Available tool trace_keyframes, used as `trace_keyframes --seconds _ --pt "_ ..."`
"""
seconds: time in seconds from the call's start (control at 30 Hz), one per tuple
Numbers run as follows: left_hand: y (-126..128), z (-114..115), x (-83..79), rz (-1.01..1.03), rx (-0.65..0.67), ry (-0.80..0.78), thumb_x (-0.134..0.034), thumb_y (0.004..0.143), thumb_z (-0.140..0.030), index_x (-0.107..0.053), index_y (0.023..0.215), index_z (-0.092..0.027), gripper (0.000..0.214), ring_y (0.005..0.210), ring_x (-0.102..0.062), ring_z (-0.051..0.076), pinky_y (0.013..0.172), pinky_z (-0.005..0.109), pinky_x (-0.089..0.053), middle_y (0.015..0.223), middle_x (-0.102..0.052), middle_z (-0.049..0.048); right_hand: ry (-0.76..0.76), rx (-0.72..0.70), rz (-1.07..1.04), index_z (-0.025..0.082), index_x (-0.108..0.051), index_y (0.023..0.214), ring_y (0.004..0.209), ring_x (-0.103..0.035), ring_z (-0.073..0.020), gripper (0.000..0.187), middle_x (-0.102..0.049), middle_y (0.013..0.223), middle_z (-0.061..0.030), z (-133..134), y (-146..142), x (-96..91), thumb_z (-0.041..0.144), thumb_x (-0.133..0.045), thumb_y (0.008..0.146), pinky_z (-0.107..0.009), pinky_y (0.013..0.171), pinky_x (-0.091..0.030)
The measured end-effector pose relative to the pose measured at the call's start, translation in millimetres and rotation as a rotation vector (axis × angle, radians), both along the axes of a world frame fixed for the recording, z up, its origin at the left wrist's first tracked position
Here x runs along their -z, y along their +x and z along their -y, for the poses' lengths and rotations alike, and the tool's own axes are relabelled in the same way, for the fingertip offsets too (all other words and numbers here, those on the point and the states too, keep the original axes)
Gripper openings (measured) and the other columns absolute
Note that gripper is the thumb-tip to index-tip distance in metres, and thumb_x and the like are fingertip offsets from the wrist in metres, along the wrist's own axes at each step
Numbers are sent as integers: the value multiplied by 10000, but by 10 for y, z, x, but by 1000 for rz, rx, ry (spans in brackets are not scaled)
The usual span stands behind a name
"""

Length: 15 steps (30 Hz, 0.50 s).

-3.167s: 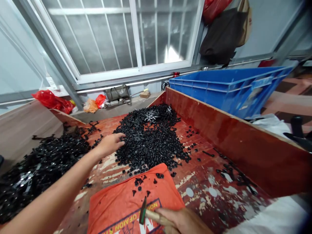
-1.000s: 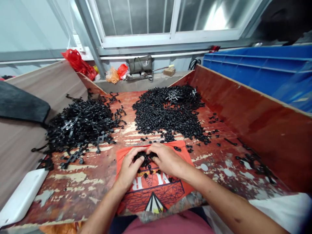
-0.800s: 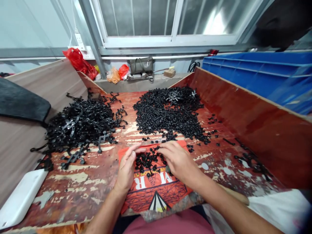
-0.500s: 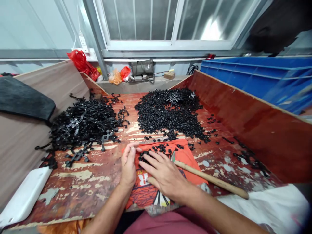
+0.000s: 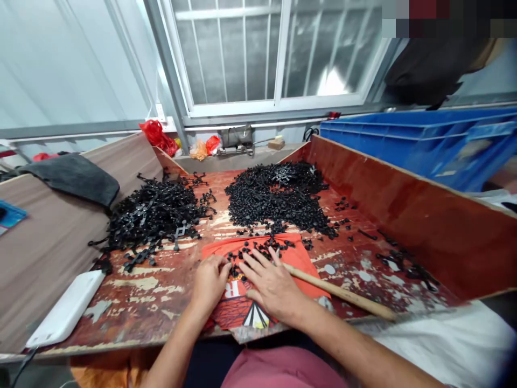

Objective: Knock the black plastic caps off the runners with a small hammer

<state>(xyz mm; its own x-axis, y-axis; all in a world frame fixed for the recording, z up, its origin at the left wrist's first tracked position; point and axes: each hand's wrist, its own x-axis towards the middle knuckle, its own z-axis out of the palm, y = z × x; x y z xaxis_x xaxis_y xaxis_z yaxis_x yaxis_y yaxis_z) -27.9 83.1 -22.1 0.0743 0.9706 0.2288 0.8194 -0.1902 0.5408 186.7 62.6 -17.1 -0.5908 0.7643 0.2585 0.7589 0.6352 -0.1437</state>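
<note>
Right hand (image 5: 271,283), palm down, fingers spread wide over the orange printed cloth (image 5: 298,253); left hand (image 5: 210,280) at the cloth's 9 o'clock edge, fingers narrowly curled, contents indeterminable. Small black round-headed pieces (image 5: 242,252) occupy its 12 o'clock side; wooden-handled hammer (image 5: 339,291) points toward 4 o'clock.

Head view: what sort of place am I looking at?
Probably a small workshop or factory, judging by the heaped small black parts on a scuffed red wooden bench, the long pale wooden tool handle, and the large blue plastic crate alongside.
</note>
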Motion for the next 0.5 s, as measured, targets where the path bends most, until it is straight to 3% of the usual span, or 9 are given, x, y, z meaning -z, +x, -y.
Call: trace_keyframes --seconds 0.1,0.23,0.33,0.5 --pt "68 26 67 -56 6 66 -504 897 -256 -678 757 -198 230 775 -659 226 751 332 -478 786 -721 61 -4 30 -13 273 -431 1488 1443 -312 -289 585 -438 1549 -51 2 43 51 537 -500 971 -581 1190 -127" --pt "-6 -25 303 -195 17 219 -457 926 -285 -711 848 -206 277 780 -681 239 762 347 -513 809 -728 71 0 147 -49 189 -474 1458 1427 -335 -330 638 -442 1536 -131 -49 162 60 590 -474 961 -634 1163 -149" --pt "-59 -75 459 -243 31 319 -446 942 -320 -712 880 -198 299 751 -682 242 745 362 -523 815 -722 75 9 196 -90 177 -480 1450 1436 -322 -321 623 -434 1540 -139 -58 176 72 581 -439 977 -620 1165 -162" --pt "-51 -41 477 -189 43 367 -461 938 -371 -695 803 -212 314 731 -688 236 705 345 -528 759 -706 59 19 218 -156 210 -502 1427 1433 -332 -298 524 -458 1529 -116 -17 152 121 499 -454 993 -584 1183 -121"
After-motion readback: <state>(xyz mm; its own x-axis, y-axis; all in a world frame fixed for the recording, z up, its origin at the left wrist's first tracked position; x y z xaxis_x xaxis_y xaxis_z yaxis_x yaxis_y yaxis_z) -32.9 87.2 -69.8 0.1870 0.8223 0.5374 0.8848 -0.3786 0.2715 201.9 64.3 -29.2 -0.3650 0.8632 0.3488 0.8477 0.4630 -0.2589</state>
